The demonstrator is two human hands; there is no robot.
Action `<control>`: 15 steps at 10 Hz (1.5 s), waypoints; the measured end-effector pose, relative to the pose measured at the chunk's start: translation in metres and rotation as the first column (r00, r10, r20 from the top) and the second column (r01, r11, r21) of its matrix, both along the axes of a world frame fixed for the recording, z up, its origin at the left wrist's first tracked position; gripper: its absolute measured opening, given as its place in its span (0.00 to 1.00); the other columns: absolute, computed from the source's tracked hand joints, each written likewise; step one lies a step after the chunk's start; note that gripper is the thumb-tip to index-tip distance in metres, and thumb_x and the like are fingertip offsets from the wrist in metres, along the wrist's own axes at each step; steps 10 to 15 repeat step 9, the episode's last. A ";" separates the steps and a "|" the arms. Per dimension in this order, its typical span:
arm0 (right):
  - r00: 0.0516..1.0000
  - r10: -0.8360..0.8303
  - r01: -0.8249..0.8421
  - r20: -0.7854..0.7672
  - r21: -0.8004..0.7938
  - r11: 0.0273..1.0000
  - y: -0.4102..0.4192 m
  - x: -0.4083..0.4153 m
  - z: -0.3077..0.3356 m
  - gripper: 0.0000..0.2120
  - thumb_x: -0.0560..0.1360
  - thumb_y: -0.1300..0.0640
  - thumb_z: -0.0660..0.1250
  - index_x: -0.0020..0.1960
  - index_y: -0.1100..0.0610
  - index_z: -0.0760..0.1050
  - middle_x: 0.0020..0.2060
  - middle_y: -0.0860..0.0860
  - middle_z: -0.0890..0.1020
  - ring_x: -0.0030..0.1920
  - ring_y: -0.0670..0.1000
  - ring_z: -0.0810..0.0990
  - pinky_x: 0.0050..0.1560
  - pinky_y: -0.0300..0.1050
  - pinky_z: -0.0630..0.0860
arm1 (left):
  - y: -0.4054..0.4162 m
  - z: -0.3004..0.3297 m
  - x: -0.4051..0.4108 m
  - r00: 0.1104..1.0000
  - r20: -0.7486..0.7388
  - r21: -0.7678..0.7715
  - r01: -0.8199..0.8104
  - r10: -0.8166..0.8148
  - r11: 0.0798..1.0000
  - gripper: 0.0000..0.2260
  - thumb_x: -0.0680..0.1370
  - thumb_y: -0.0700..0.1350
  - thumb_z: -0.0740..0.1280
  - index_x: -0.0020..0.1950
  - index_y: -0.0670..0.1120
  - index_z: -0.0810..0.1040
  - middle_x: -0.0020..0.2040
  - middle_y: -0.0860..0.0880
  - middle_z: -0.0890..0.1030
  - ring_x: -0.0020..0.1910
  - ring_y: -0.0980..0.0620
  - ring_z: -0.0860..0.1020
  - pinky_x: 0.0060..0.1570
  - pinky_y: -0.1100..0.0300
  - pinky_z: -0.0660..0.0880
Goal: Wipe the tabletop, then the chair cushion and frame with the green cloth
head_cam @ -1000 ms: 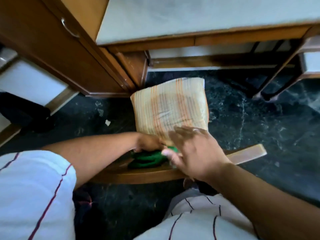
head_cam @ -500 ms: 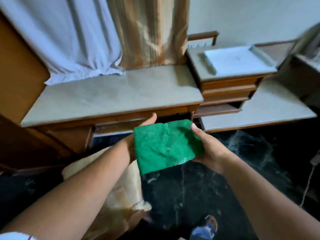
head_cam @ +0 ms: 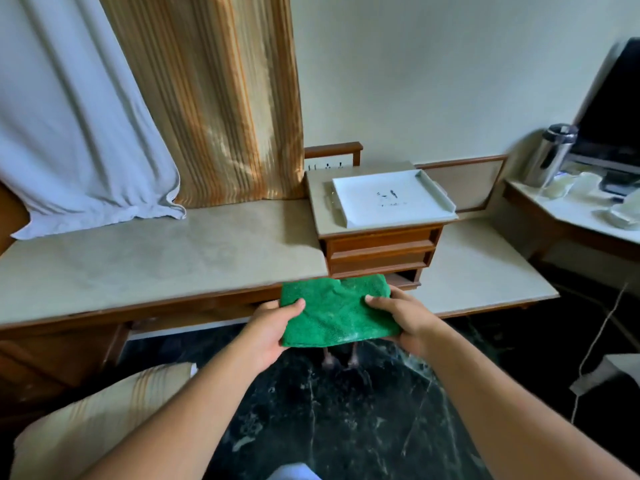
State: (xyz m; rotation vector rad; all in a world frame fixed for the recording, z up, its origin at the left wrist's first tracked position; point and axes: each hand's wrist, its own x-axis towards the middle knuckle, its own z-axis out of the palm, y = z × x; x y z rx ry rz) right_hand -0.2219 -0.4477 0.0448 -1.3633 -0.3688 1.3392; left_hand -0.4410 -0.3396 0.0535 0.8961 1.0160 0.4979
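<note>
A folded green cloth (head_cam: pixel 337 310) is held flat in the air between both hands, just in front of the tabletop's edge. My left hand (head_cam: pixel 272 329) grips its left side, thumb on top. My right hand (head_cam: pixel 403 317) grips its right side the same way. The beige tabletop (head_cam: pixel 166 258) with a wooden front edge stretches across the left and middle. The striped chair cushion (head_cam: pixel 93 420) shows at the lower left, partly hidden by my left forearm. The chair frame is out of view.
A small wooden drawer unit (head_cam: pixel 381 249) with a white tray (head_cam: pixel 391 197) stands on the table's right part. White and striped curtains (head_cam: pixel 207 98) hang behind. A steel flask (head_cam: pixel 554 150) and a monitor (head_cam: pixel 613 109) sit on a side desk at right. Dark marble floor (head_cam: pixel 346 410) lies below.
The view has risen from the chair to the table. The cloth came up off the chair frame; both hands now hold it flat, a little farther forward than half a second ago.
</note>
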 end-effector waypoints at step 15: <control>0.497 0.045 0.401 0.867 -0.275 0.874 0.288 0.365 0.004 0.19 0.80 0.54 0.63 0.70 0.56 0.70 0.59 0.57 0.80 0.49 0.56 0.80 0.44 0.48 0.79 | 0.326 -0.031 0.374 0.793 -0.604 0.570 0.356 0.082 0.741 0.18 0.79 0.50 0.68 0.68 0.47 0.77 0.64 0.47 0.82 0.61 0.45 0.80 0.58 0.56 0.77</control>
